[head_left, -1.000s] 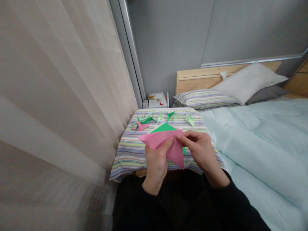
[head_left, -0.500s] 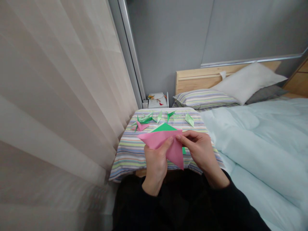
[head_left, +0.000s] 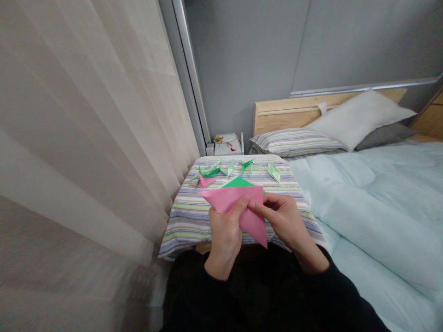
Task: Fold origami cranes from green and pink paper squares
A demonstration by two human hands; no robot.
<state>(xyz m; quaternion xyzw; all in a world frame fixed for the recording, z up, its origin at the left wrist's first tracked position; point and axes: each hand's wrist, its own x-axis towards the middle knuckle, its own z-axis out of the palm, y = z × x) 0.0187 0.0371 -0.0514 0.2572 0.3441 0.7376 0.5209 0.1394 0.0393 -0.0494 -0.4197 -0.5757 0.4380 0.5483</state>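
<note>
hands (head_left: 226,230) pinch smooth, sharp-cornered pink paper (head_left: 254,226); striped cloth (head_left: 188,219) lies below

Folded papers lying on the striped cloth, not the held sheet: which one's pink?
The pink fold at the left end, on the near side of a dark green fold; the others there are green.

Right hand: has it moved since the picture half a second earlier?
Yes. Against the wooden headboard, the right hand has shifted slightly left and down in the view, its thumb tip closer to the left hand's on the pink paper.
</note>
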